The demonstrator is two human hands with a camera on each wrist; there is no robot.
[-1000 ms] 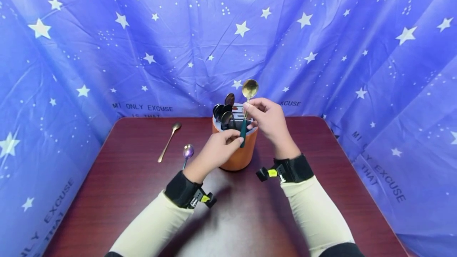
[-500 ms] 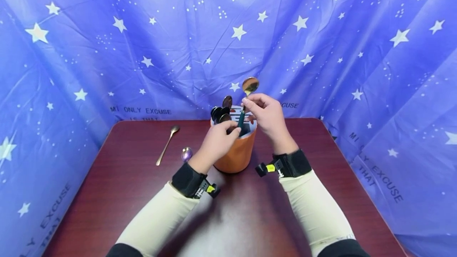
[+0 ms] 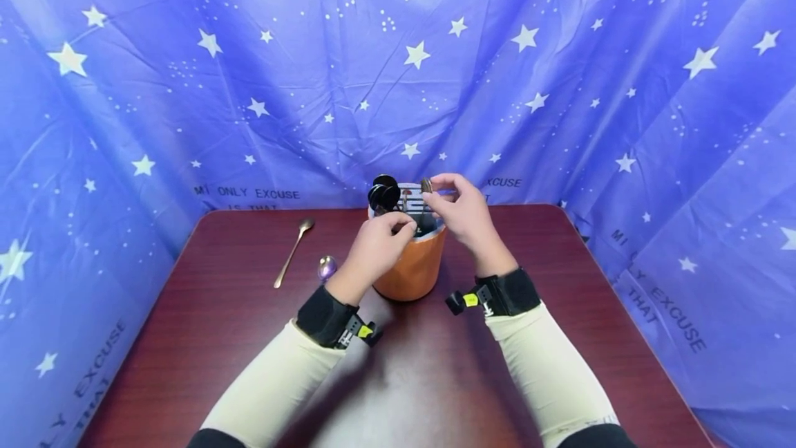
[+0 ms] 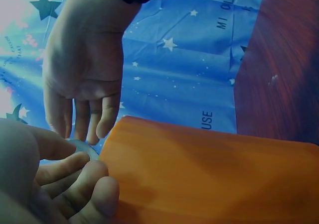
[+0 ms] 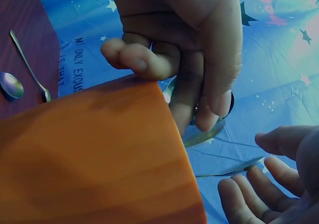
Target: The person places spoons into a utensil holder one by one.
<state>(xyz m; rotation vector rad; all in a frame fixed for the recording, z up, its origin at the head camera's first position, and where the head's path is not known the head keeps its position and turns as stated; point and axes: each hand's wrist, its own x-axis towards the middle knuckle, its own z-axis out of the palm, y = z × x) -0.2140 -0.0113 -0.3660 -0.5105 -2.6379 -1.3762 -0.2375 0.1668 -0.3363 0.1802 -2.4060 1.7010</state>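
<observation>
My right hand (image 3: 460, 209) pinches the bowl of a gold spoon (image 3: 426, 186) between thumb and fingers, above the right side of an orange cylindrical holder (image 3: 410, 272). The spoon's handle goes down into the holder, mostly hidden. My left hand (image 3: 381, 244) is at the holder's front left rim with relaxed fingers. In the right wrist view, its thumb and forefinger are apart, beside the tip of another spoon (image 5: 241, 169) that sticks out of the holder. Several black spoons (image 3: 384, 193) stand bowl-up at the holder's left.
A gold long-handled spoon (image 3: 292, 254) lies on the dark red table (image 3: 205, 337), left of the holder. Nearer my left wrist, a purple iridescent spoon (image 3: 326, 267) is partly hidden by the arm. A blue star-patterned cloth (image 3: 348, 54) surrounds the table's back and sides.
My right hand has lowered the gold spoon, so its green handle now sits down in the holder and my fingers are at its bowl. My left fingers have come off the handle.
</observation>
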